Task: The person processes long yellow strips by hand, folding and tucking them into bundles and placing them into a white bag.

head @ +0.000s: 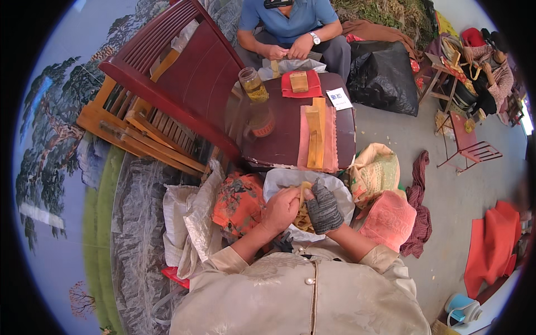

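Note:
My bare left hand [281, 209] and my right hand [324, 207], in a grey knitted fingerless glove, meet in front of me. Between their fingertips both hold one pale yellow strip [304, 193], whose material I cannot tell. Under them a white plastic bag [344, 193] stands wide at the mouth, with many similar curled strips [305, 218] inside. Beyond the bag, a wooden block tool [315, 134] lies on a pink cloth [331, 146] on the dark red seat [272, 153].
The seat also bears a glass jar [253, 86], a glass mug [260, 123], a white card with writing [339, 99] and a small wooden block [299, 82] on red cloth. A co-worker [289, 25] sits opposite; another person [494, 71] sits far right. Sacks and cloths flank my bag.

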`<move>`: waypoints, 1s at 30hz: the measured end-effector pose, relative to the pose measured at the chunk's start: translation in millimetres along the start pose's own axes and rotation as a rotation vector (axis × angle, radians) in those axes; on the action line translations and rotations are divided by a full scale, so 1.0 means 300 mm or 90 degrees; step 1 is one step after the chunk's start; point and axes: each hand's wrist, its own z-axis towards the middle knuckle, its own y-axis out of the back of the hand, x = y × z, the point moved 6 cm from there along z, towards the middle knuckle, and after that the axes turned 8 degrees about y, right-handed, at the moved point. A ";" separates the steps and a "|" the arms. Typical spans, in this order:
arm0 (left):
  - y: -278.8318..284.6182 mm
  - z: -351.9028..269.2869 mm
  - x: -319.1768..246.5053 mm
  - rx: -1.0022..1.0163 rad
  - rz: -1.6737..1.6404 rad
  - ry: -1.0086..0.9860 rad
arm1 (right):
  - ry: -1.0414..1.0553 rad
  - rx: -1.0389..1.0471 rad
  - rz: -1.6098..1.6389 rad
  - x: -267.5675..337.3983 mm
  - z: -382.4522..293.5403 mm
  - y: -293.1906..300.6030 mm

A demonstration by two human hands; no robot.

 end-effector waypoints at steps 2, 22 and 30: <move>0.036 -0.011 -0.009 -0.056 -0.127 0.014 | -0.169 -0.006 0.275 -0.059 -0.009 -0.044; -0.015 0.036 0.024 0.161 -0.584 0.132 | 0.036 0.129 -0.064 0.114 0.073 0.095; 0.016 0.065 0.123 0.060 -0.397 0.110 | -0.250 0.243 0.200 0.023 0.037 0.011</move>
